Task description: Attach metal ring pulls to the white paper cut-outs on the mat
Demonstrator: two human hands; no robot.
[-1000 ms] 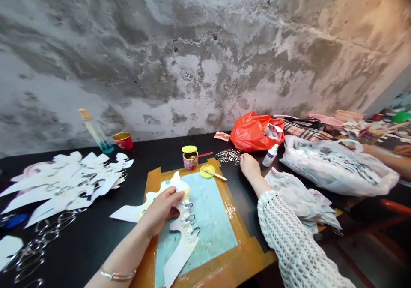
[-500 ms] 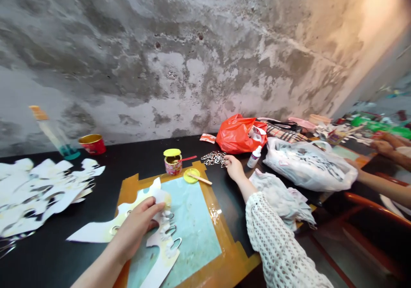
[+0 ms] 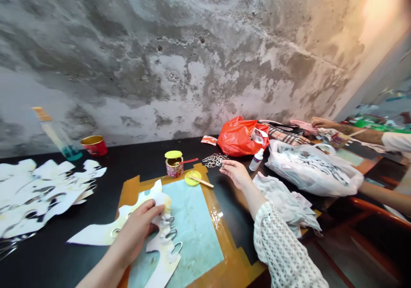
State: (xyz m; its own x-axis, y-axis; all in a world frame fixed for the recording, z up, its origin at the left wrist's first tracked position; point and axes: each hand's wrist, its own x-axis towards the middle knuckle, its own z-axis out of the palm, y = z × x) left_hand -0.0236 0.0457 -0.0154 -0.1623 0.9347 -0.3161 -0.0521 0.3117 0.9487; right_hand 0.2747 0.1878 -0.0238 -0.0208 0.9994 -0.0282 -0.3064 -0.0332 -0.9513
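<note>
My left hand [image 3: 141, 223] is closed on a white, curvy cut-out piece [image 3: 96, 232], thumb and fingers pressed near its upper end. Yellowish stains mark the piece, and several U-shaped metal loops stick out along its right edge. It lies partly over a pale blue sheet [image 3: 189, 223] bordered with brown tape. My right hand [image 3: 236, 173] is pinched beside a small heap of metal loops [image 3: 213, 160]; whatever sits at its fingertips is too small to make out. Close by are an open pink tin [image 3: 174, 168] and a yellow lid [image 3: 192, 178] with a wooden stick [image 3: 203, 181] across it.
Stacked white cut-outs [image 3: 41, 198] lie at left, near a red tin [image 3: 94, 145] and a clear tube [image 3: 58, 133]. On the right are a red bag [image 3: 239, 136], a small white bottle [image 3: 256, 160], a crumpled cloth [image 3: 285, 202] and a white bag [image 3: 311, 172]. Another person's arm [image 3: 356, 133] reaches in.
My right hand has drawn slightly back from the heap of metal loops, its fingertips turning left. The left hand stays on the cut-out. At far right, the other person's arm has moved.
</note>
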